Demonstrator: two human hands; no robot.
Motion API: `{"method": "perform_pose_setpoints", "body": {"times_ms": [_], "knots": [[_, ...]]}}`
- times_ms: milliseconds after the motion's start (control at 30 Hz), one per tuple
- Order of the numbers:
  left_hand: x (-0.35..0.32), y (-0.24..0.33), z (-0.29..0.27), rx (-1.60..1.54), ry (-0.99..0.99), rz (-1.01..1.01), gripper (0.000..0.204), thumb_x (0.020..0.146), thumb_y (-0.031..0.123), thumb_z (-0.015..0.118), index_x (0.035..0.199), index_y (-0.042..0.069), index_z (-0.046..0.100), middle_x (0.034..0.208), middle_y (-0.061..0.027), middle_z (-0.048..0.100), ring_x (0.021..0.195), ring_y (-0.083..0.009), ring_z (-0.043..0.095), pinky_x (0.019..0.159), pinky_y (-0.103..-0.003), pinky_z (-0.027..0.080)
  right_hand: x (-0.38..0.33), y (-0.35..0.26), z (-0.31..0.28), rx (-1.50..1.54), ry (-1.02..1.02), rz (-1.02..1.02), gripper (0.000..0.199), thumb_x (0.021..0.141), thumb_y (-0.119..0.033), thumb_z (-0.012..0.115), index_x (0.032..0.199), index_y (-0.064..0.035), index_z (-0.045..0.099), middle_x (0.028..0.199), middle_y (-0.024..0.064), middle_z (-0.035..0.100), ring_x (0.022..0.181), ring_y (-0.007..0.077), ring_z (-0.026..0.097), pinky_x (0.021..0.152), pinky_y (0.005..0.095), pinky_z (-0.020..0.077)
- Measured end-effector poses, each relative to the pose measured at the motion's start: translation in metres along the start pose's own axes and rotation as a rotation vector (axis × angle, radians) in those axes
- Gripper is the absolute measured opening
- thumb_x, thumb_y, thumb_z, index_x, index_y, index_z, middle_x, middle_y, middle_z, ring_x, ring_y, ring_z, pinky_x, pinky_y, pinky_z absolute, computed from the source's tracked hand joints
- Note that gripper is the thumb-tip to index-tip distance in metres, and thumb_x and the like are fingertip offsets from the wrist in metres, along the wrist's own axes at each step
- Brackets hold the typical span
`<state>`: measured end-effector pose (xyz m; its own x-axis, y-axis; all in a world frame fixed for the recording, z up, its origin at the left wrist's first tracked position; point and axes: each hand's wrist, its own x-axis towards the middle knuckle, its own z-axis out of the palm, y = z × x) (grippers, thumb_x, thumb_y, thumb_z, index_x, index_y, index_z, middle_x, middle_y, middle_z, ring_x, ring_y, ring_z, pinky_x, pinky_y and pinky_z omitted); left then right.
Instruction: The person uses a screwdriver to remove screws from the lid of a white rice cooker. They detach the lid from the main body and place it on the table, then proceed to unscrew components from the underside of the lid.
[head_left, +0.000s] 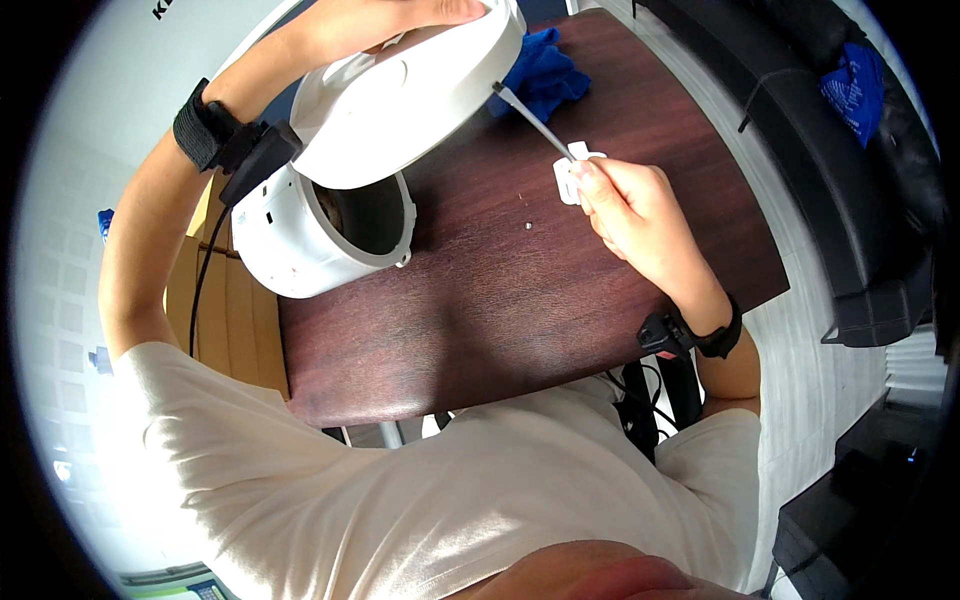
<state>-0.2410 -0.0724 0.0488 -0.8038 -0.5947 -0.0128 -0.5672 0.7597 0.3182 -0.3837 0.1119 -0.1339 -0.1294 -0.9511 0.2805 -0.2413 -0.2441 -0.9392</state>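
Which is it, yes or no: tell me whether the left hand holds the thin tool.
No, the right hand holds the thin tool, while the left hand holds the round white part.

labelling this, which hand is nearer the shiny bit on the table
Right: right hand just right of the shiny bit; left hand farther off, up-left, on the white cover.

The left arm [150,235] is curving outward and up, and the left hand [385,22] is gripping near the view's upper edge; the right forearm [733,372] is slanting up and leftward, and the right hand [632,205] is pinching firmly, its thumb [597,183] lying nearly straight above curled fingers [602,230]
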Motion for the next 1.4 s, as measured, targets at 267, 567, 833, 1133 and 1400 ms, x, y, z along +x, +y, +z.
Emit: {"method": "perform_pose_setpoints", "body": {"times_ms": [267, 567, 833, 1133, 1400], "knots": [[-0.007, 0.007, -0.002, -0.122, -0.021, 0.015, 0.040, 0.084, 0.039, 0.069, 0.091, 0.003, 0.054, 0.069, -0.0017, 0.055, 0.058, -0.0077, 0.051, 0.047, -0.021, 0.039, -0.005, -0.001, 0.004, 0.009, -0.004, 0.000, 0.039, 0.097, -0.027, 0.050, 0.070, 0.0014, 0.051, 0.053, 0.0097, 0.042, 0.047, 0.0154, 0.040, 0.047, 0.0326, 0.0329], [-0.007, 0.004, -0.003, -0.071, -0.002, -0.031, 0.041, 0.085, 0.042, 0.067, 0.091, 0.004, 0.053, 0.068, -0.0011, 0.054, 0.058, -0.0074, 0.051, 0.047, -0.021, 0.039, -0.003, 0.002, 0.009, -0.050, 0.043, -0.112, 0.038, 0.096, -0.026, 0.052, 0.069, 0.0007, 0.050, 0.052, 0.0118, 0.042, 0.044, 0.0199, 0.040, 0.045, 0.0337, 0.0326], [-0.008, 0.004, -0.003, -0.062, 0.025, -0.005, 0.046, 0.084, 0.045, 0.067, 0.093, 0.002, 0.055, 0.072, -0.0040, 0.056, 0.061, -0.0094, 0.053, 0.050, -0.022, 0.041, -0.001, -0.001, 0.009, -0.276, 0.146, -0.235, 0.037, 0.096, -0.025, 0.051, 0.068, -0.0008, 0.052, 0.050, 0.0120, 0.045, 0.040, 0.0225, 0.041, 0.042, 0.0331, 0.0334], [-0.006, 0.006, -0.002, -0.028, 0.007, 0.039, 0.042, 0.085, 0.043, 0.068, 0.090, 0.003, 0.056, 0.071, -0.0027, 0.056, 0.062, -0.0093, 0.051, 0.053, -0.022, 0.040, 0.010, 0.000, 0.012, -0.043, 0.060, -0.184, 0.040, 0.096, -0.027, 0.052, 0.067, 0.0006, 0.053, 0.048, 0.0100, 0.042, 0.041, 0.0155, 0.043, 0.041, 0.0315, 0.0321], [-0.010, 0.006, -0.005, -0.115, 0.095, -0.001, 0.038, 0.086, 0.041, 0.067, 0.088, 0.006, 0.052, 0.068, 0.0005, 0.052, 0.060, -0.0060, 0.049, 0.048, -0.021, 0.037, 0.013, -0.009, 0.009, 0.344, -0.143, 0.075, 0.045, 0.097, -0.035, 0.049, 0.065, -0.0032, 0.049, 0.047, 0.0020, 0.042, 0.037, 0.0084, 0.038, 0.036, 0.0245, 0.0297]]}}
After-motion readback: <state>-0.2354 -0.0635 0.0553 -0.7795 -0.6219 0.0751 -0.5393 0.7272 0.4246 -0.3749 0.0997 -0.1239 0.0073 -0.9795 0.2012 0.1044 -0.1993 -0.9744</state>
